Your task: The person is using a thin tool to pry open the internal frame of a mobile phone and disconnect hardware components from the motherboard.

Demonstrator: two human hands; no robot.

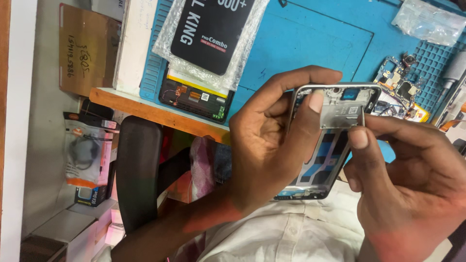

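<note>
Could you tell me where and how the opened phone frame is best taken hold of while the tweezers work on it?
Hold the phone frame by its long side rails, as the left hand does, coming from the left. The right hand pinches the tweezers at the top, so that end should probably stay free.

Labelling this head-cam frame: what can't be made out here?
- Opened phone frame: its left side is hidden by the left hand, head view.
- Thin metal tool: only the tip shows; the right hand covers the rest.
- Small circuit board on the blue work mat: parts too small to tell.
- Clear plastic bag: cut off by the top edge, contents unclear.
</note>
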